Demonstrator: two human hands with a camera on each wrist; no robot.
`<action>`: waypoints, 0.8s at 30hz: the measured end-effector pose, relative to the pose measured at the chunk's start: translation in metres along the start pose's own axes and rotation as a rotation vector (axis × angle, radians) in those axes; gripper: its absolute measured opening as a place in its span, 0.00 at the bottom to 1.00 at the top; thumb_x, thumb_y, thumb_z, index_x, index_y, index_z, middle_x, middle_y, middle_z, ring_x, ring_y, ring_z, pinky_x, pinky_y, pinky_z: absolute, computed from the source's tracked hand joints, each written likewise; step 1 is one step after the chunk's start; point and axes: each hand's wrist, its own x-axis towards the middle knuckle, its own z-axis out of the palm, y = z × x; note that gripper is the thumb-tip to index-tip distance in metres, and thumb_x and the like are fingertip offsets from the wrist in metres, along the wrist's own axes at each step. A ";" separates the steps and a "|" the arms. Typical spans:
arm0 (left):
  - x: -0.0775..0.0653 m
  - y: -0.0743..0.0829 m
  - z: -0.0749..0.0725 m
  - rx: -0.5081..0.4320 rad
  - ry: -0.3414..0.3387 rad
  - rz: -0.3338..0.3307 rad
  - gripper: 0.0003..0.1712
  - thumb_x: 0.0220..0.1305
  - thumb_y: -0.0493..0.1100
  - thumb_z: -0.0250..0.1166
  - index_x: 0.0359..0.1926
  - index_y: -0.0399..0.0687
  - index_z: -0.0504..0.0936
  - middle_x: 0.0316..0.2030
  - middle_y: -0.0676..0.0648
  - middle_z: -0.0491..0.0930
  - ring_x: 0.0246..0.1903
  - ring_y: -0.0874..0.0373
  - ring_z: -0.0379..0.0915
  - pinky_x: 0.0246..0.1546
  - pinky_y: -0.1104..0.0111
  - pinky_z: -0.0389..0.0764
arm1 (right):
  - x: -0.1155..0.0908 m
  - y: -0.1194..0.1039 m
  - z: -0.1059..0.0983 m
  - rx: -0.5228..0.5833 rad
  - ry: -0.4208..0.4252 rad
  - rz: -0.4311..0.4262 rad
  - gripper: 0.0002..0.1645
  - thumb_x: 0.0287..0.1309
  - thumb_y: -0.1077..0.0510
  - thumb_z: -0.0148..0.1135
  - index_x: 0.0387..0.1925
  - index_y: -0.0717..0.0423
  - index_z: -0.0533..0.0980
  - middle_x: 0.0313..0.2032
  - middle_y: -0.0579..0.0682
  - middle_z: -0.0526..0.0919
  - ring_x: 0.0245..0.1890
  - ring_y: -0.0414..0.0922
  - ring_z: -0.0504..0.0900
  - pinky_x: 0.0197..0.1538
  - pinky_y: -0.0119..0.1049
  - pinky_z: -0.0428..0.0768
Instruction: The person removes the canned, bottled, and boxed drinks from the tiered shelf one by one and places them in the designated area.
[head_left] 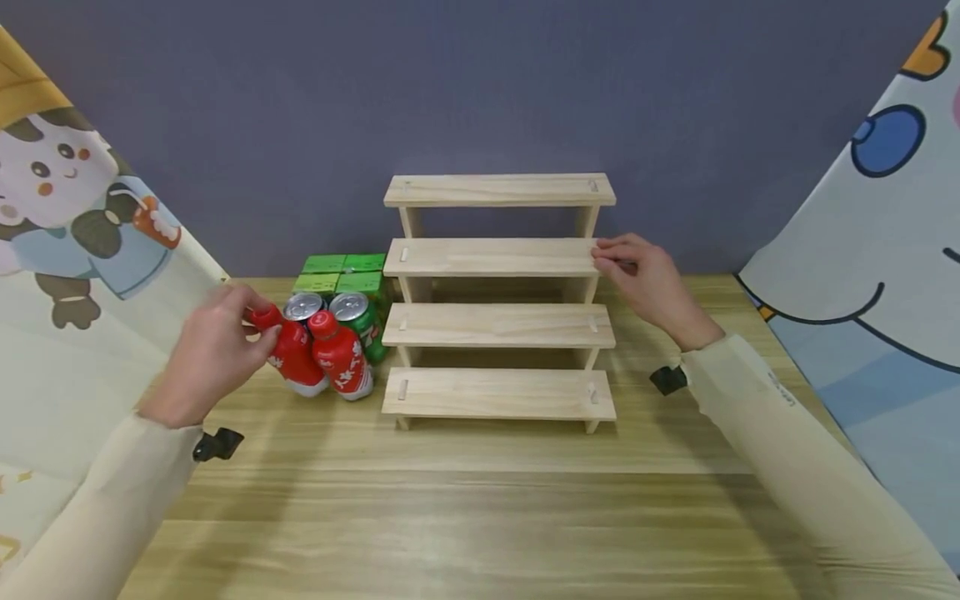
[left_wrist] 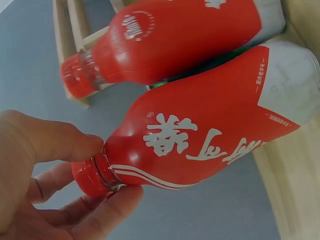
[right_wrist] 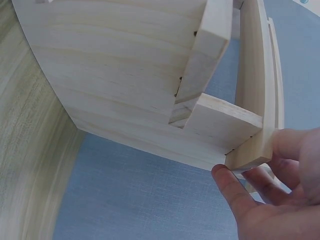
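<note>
My left hand (head_left: 213, 354) holds a red plastic bottle (head_left: 295, 354) by its neck and cap; in the left wrist view, thumb and fingers close round the cap end of this bottle (left_wrist: 185, 130). The bottle tilts slightly toward the hand. Right beside it stands a second red bottle (head_left: 342, 357), untouched. My right hand (head_left: 648, 283) pinches the right end of the second board from the top of a four-step wooden display shelf (head_left: 498, 325). In the right wrist view, fingers (right_wrist: 235, 195) lie at the end of that board.
Behind the red bottles stand a silver-topped can (head_left: 303, 306) and a green can (head_left: 362, 321). Green boxes (head_left: 341, 275) sit farther back, left of the shelf. A dark blue wall (head_left: 495, 100) rises behind; cartoon-printed panels (head_left: 75, 200) flank the wooden table (head_left: 465, 525).
</note>
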 end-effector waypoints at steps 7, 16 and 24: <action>-0.002 0.000 0.010 0.007 -0.020 -0.013 0.13 0.52 0.30 0.66 0.38 0.32 0.72 0.38 0.36 0.72 0.32 0.40 0.76 0.26 0.51 0.80 | -0.003 -0.002 -0.004 0.013 0.016 -0.001 0.20 0.66 0.56 0.54 0.51 0.67 0.76 0.55 0.56 0.72 0.54 0.52 0.73 0.55 0.46 0.73; 0.000 0.020 -0.002 0.013 -0.017 -0.017 0.14 0.56 0.34 0.60 0.44 0.33 0.74 0.45 0.34 0.71 0.43 0.38 0.68 0.38 0.46 0.75 | -0.006 -0.005 -0.005 -0.077 0.023 -0.006 0.19 0.67 0.56 0.53 0.51 0.66 0.77 0.53 0.56 0.74 0.52 0.53 0.73 0.54 0.47 0.72; 0.000 0.102 -0.007 0.017 -0.128 0.150 0.27 0.66 0.42 0.53 0.63 0.36 0.66 0.68 0.36 0.55 0.65 0.36 0.48 0.60 0.43 0.56 | -0.026 -0.056 -0.013 -0.264 0.030 -0.146 0.24 0.67 0.46 0.52 0.57 0.56 0.76 0.56 0.54 0.72 0.57 0.56 0.66 0.54 0.55 0.65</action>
